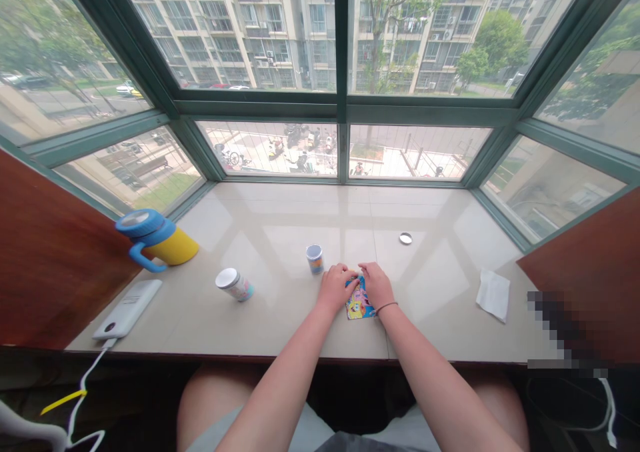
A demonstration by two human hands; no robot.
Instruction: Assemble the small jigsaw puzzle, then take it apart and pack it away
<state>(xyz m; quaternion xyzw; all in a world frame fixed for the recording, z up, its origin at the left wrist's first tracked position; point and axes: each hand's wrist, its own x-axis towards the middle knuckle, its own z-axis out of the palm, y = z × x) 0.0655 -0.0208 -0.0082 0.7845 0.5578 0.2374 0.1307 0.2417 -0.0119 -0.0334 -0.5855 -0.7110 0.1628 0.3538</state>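
A small colourful card or packet [361, 303] with a yellow cartoon figure lies on the pale windowsill surface. My left hand [338, 287] rests at its upper left edge, fingers bent over it. On the upper right side, my right hand [376, 284] touches the same piece, with a thin band around the wrist. Whatever the fingertips pinch at the top edge is too small to make out. Just beyond my left hand stands a small open cylindrical tin [315, 260] with a coloured print.
A white-lidded canister [235, 285] stands left of the tin. Farther left are a blue and yellow jug [173, 242] and a white power bank [129, 310] with a cable. A round lid [405, 239] and a white tissue [493, 296] lie to the right.
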